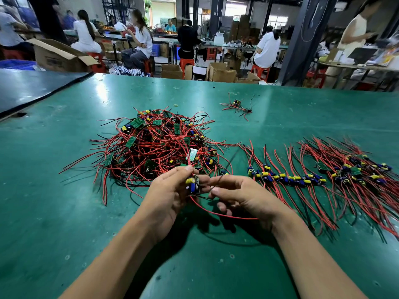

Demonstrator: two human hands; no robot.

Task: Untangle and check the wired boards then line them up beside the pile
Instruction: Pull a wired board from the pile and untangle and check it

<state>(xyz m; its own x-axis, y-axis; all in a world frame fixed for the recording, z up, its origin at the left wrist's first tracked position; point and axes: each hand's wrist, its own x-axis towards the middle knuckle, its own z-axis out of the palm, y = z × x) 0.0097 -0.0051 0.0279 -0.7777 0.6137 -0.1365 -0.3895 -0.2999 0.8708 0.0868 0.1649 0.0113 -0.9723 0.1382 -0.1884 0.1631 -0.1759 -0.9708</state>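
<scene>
Far left: a dark sheet [32, 89] overlaps the corner of the green table [64, 190].

Left of centre: the pile [155, 143] of tangled boards sits on the table, small green boards with yellow and blue parts buried in red and black wires that stick out on all sides. A yellow rubber band [176, 105] lies just beyond it.

Centre, near edge of the pile: the left hand [170, 197] grips one board [193, 184], fingers curled round it and thumb on top, lifted off the table just in front of the pile. Yellow and blue parts face the camera. A red wire [216, 213] loops down from the board and passes under the right hand.

Just beside it: the right hand [239, 195] pinches a thin black wire [218, 182] between thumb and forefinger, the other fingers loosely curled beneath. The two hands are close together, fingertips nearly meeting at the board. Whether this wire belongs to the held board or to the pile – cannot tell.

Farther back, right of centre: a small stray cluster [237, 105] of boards and wires lies alone, well apart from the pile.

Right: a row [287, 178] of boards lies side by side beside the pile, wires fanned toward the near edge. At far right the row thickens into a looser bunch [356, 169].

Background: seated people at benches, cardboard boxes [56, 55] – blurred.
</scene>
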